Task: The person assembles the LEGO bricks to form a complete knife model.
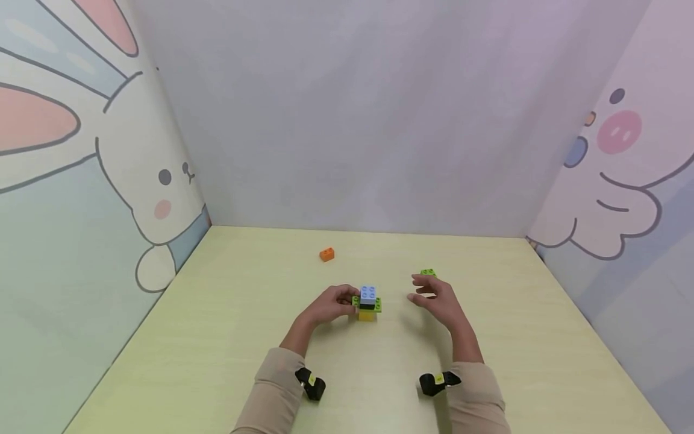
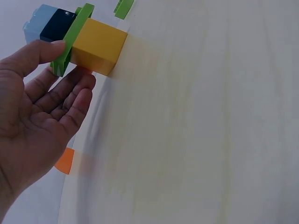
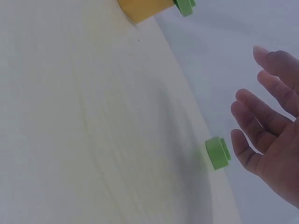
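Observation:
A small stack of toy building bricks (image 1: 367, 296) stands upright on the table: yellow brick (image 2: 99, 46) at the bottom, a wider green plate (image 2: 72, 39) over it, then a dark brick (image 2: 58, 24) and a light blue brick (image 1: 368, 293) on top. From the left side, my left hand (image 1: 332, 304) pinches the end of the green plate between thumb and fingers. My right hand (image 1: 440, 299) hovers to the right of the stack, holding nothing, its fingers spread and loosely bent. Just beyond its fingertips lies a loose green brick (image 1: 428, 272), partly covered in the head view.
An orange brick (image 1: 327, 254) lies farther back on the pale wooden table (image 1: 260, 265), left of the stack. A grey cloth backdrop (image 1: 347, 120) rises behind the table's far edge, with cartoon-printed panels (image 1: 157, 199) at both sides.

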`<action>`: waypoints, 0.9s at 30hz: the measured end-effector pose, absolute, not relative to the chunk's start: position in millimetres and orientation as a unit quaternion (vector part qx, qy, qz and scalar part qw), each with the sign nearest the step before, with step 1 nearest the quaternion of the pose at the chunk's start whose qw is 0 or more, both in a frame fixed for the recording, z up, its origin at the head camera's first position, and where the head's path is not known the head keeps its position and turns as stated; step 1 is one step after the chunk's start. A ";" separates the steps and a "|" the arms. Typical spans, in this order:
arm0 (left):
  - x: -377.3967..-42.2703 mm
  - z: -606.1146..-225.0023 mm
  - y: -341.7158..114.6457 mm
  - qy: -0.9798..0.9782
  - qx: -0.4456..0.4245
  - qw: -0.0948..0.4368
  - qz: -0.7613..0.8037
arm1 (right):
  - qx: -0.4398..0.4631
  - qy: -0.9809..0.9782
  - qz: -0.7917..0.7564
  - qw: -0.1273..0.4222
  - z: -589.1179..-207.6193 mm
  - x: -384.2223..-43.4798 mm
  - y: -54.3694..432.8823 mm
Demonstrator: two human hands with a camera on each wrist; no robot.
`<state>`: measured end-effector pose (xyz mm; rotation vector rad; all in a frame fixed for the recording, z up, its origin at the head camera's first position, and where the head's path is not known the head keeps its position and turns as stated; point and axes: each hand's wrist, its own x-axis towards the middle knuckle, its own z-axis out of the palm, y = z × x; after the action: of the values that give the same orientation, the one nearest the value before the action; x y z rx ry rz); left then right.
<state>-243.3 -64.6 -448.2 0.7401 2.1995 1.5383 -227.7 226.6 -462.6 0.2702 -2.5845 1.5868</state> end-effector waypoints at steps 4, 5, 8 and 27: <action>-248.2 -459.2 -63.6 0.779 0.255 0.174 0.545 | 0.069 -0.847 0.525 0.052 -465.9 -230.6 238.2; -250.4 -463.4 -63.2 0.781 0.252 0.173 0.545 | 0.065 -0.845 0.529 0.053 -466.4 -231.7 241.0; -256.1 -474.2 -62.4 0.787 0.243 0.171 0.541 | 0.050 -0.838 0.540 0.060 -468.0 -236.3 248.1; -261.1 -480.6 -64.6 0.784 0.268 0.162 0.537 | -0.027 -0.820 0.567 0.071 -477.0 -259.1 265.8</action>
<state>-261.1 -64.6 -480.6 0.7638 2.2372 1.5321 -259.1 265.8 -477.0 -0.0819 -2.4663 1.7058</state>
